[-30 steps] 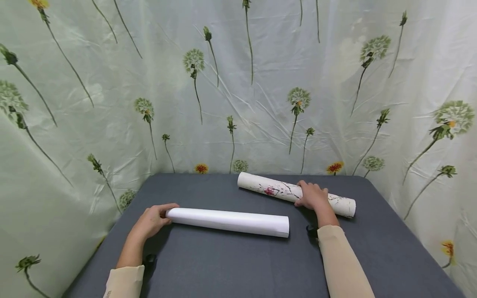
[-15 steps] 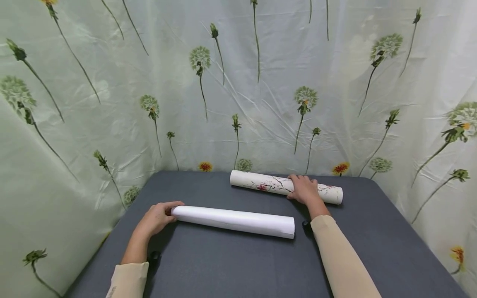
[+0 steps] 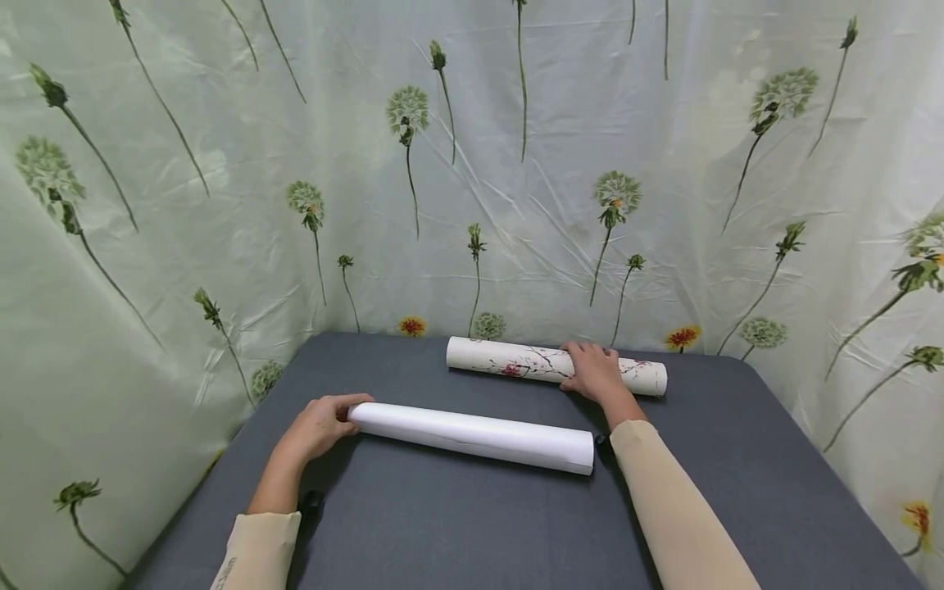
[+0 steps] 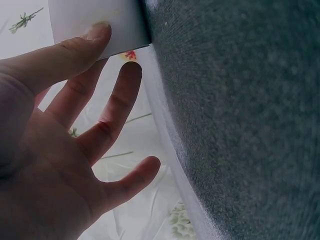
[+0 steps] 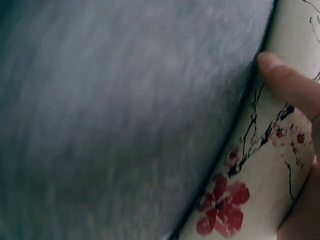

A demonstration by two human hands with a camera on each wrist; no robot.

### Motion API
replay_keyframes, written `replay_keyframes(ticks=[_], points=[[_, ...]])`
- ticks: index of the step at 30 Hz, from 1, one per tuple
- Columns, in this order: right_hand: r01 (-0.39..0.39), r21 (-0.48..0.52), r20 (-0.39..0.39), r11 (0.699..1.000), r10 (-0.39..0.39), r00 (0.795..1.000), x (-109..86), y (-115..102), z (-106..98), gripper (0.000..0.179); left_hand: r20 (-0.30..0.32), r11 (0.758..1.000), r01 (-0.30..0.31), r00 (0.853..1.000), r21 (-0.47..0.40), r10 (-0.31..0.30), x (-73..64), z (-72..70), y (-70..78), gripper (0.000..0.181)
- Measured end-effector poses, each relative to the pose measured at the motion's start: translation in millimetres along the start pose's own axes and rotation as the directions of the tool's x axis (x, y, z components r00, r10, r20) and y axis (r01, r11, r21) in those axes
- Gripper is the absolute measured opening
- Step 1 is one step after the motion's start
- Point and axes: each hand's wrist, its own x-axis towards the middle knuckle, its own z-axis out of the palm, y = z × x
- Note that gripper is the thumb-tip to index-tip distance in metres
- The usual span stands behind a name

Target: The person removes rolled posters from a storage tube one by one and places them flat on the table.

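A plain white paper roll (image 3: 472,437) lies on the table, slanting slightly toward me at its right end. My left hand (image 3: 317,428) pinches its left end. The left wrist view shows the thumb (image 4: 80,52) on the white paper (image 4: 90,22), while the remaining fingers spread apart below. Farther back lies a cream paper roll (image 3: 483,357) painted with dark branches and red blossoms. Right of its middle, my right hand (image 3: 594,375) grips it from above, fingers over the far side. In the right wrist view, the thumb (image 5: 287,82) lies along the near side of the blossom-painted roll (image 5: 270,165).
Both rolls lie on a dark grey tabletop (image 3: 442,524) with rounded back corners. A pale curtain (image 3: 546,246) printed with dandelions hangs behind the table and along its sides. The cream roll is close to the table's back edge.
My right hand has shifted the blossom-painted roll left and farther back, so it lies nearer to parallel with the back edge. My left hand still holds the white roll's end. The head view has turned slightly.
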Motion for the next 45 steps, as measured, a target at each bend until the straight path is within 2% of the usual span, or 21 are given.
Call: replay_keyframes(ticks=[7, 12, 17, 24, 31, 35, 39, 42, 45], points=[[-0.044, 0.068, 0.000, 0.997, 0.044, 0.999, -14.3, 10.6, -18.7, 0.082, 0.035, 1.000, -0.020, 0.999, -0.016, 0.020, 2.5, 5.8, 8.8, 0.052], [-0.067, 0.146, -0.037, 0.987, 0.073, 0.997, -30.6, 18.2, -35.1, 0.080, 0.064, 0.999, -0.049, 0.997, -0.010, 0.049, 8.4, 13.9, 23.3, 0.055], [-0.034, 0.264, -0.072, 0.964, 0.055, 0.996, -52.4, 20.4, -46.7, 0.073, 0.058, 0.996, -0.090, 0.994, 0.024, 0.089, 16.8, 25.2, 39.7, 0.054], [0.038, 0.320, -0.072, 0.947, -0.016, 0.997, -77.6, 5.7, -55.8, 0.063, 0.045, 0.988, -0.134, 0.990, 0.075, 0.131, 30.5, 38.8, 60.2, 0.052], [0.147, 0.239, -0.082, 0.960, -0.130, 0.988, -96.7, -23.8, -40.2, 0.056, 0.050, 0.986, -0.130, 0.991, 0.102, 0.125, 43.5, 50.9, 75.7, 0.052], [0.154, 0.211, -0.131, 0.965, -0.128, 0.983, -105.8, -32.1, -26.0, 0.051, 0.055, 0.987, -0.120, 0.992, 0.108, 0.115, 51.3, 55.9, 82.9, 0.054], [0.142, 0.187, -0.202, 0.972, -0.103, 0.974, -110.4, -30.5, -11.7, 0.047, 0.051, 0.986, -0.118, 0.992, 0.121, 0.112, 55.3, 57.9, 87.0, 0.055], [0.150, 0.170, -0.261, 0.974, -0.102, 0.960, -111.3, -24.7, -1.9, 0.042, 0.052, 0.975, -0.119, 0.992, 0.186, 0.112, 54.9, 58.6, 91.0, 0.055], [0.151, 0.170, -0.288, 0.974, -0.097, 0.953, -113.1, -19.1, 3.6, 0.035, 0.054, 0.938, -0.129, 0.992, 0.322, 0.118, 51.4, 58.7, 99.9, 0.059]])
